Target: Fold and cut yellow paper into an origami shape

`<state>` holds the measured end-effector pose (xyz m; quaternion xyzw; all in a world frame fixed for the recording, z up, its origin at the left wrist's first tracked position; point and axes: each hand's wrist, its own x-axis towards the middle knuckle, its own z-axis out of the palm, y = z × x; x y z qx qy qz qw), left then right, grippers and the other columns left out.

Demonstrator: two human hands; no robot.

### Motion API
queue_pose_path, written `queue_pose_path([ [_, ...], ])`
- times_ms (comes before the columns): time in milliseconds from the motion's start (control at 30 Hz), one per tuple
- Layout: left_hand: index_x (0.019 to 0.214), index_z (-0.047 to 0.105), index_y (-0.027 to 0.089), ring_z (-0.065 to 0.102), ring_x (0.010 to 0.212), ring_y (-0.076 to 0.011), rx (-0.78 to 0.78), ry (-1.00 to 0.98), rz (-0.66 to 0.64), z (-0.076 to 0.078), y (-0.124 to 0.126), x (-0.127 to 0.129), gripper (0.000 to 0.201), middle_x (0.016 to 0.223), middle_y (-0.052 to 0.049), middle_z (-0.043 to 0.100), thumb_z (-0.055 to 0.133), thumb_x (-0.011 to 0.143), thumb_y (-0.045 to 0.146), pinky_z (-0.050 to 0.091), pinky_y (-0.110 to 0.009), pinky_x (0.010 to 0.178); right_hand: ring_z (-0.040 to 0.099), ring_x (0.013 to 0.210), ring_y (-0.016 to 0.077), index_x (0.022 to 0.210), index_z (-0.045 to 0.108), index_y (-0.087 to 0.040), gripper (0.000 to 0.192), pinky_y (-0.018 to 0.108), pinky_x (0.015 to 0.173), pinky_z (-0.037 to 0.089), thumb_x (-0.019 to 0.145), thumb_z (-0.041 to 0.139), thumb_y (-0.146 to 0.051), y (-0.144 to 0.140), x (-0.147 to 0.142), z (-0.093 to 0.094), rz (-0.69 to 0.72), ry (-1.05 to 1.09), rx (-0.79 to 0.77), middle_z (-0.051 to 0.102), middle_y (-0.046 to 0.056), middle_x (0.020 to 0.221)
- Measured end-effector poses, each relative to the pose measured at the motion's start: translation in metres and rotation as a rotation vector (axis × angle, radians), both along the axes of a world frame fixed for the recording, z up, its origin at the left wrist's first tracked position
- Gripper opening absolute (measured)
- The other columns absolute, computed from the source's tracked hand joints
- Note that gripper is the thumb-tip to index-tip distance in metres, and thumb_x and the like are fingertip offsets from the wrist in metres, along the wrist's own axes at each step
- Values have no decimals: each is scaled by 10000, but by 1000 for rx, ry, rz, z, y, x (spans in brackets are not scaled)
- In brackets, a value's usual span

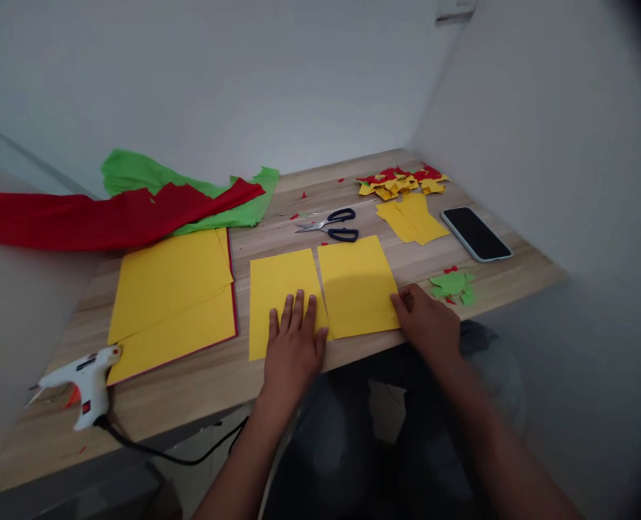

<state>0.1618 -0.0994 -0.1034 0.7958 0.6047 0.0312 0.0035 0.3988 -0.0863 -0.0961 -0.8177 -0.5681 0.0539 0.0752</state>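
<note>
Forearms (250,451) were nearest, the left hand (293,347) spread flat on yellow paper (277,278). The right hand (432,325) touched another sheet (356,282), its grip unclear.

Dim, shadowy, slightly blurred; right corners black

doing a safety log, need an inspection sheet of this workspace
Surface: light wood-grain table, small red scraps
Job's things: left rectangular yellow paper sheet beside right yellow paper sheet
Clutter: dark-handled metal scissors, white plastic glue gun, rectangular black-screened phone, heap of red and yellow paper pieces, long red sheet over green sheet
Hands: left hand flat on left sheet; right hand at right sheet's outer edge
Cables: black glue-gun cord dropping past front edge
Surroundings: plain pale walls behind and at right
</note>
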Motion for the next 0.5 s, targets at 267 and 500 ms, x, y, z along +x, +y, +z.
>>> queue_pose_path([
  [267, 1544, 314, 151, 225, 1503, -317, -7, 6, 0, 0, 1, 0, 583, 1634, -112, 250, 333, 1006, 376, 202, -572, 1201, 601, 631, 196, 1099, 623, -231, 235, 271, 569, 221, 953, 530, -390, -8, 2, -3, -34, 111, 45, 691, 35, 757],
  [500, 1539, 327, 169, 235, 1501, -310, -10, 0, 8, 1, 1, 1, 577, 1632, -100, 261, 343, 1001, 375, 208, -563, 1201, 586, 617, 204, 1106, 616, -232, 255, 279, 571, 227, 930, 523, -390, -8, 2, -3, -59, 173, 86, 669, 33, 736],
])
